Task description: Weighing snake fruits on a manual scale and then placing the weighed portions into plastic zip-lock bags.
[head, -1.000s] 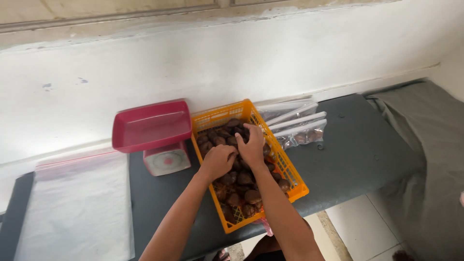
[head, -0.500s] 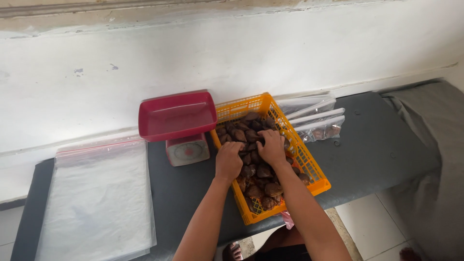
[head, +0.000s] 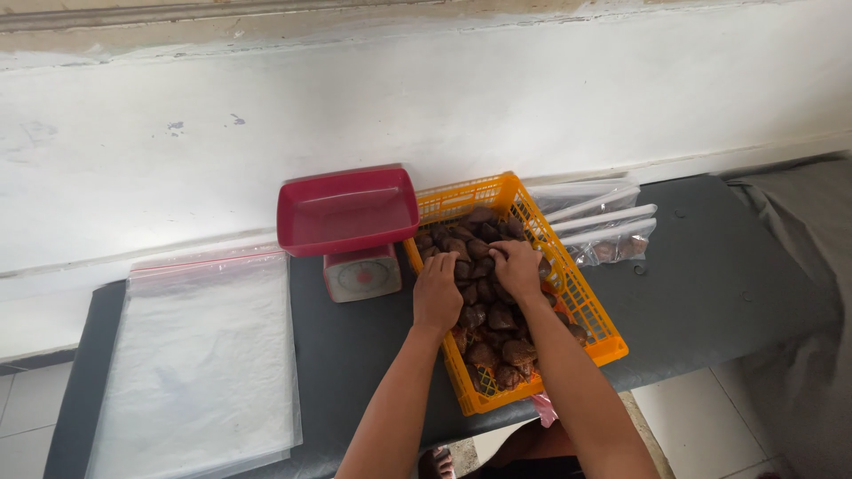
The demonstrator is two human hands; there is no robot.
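At the bottom centre of the frame both forearms rise from the lower edge and converge on the orange basket (head: 593, 312), which lies just right of centre on the dark table (head: 710, 284). The basket's long axis runs diagonally, from its near corner at lower centre up to its far end at upper centre, so it points away from the person and slightly to the left.

The left hand (head: 437, 295) rests at the basket's left rim, fingers curled down onto the brown lumpy pieces (head: 497, 319) piled inside. The right hand (head: 517, 269) sits a little farther up and to the right, in the middle of the basket, fingers bent over the pile. Whether either hand has closed on a piece I cannot tell, since the fingertips are buried among them. The two hands lie just beside each other, the pile directly under both.

Beyond the left hand, in the upper centre-left, a small weighing scale (head: 362, 273) carries a red tray (head: 346, 211), just beside the basket's far left corner and nearer the left hand. Clear zip bags holding brown pieces (head: 608, 241) lie to the right of the basket's far end. A stack of empty clear bags (head: 200, 355) fills the lower left.
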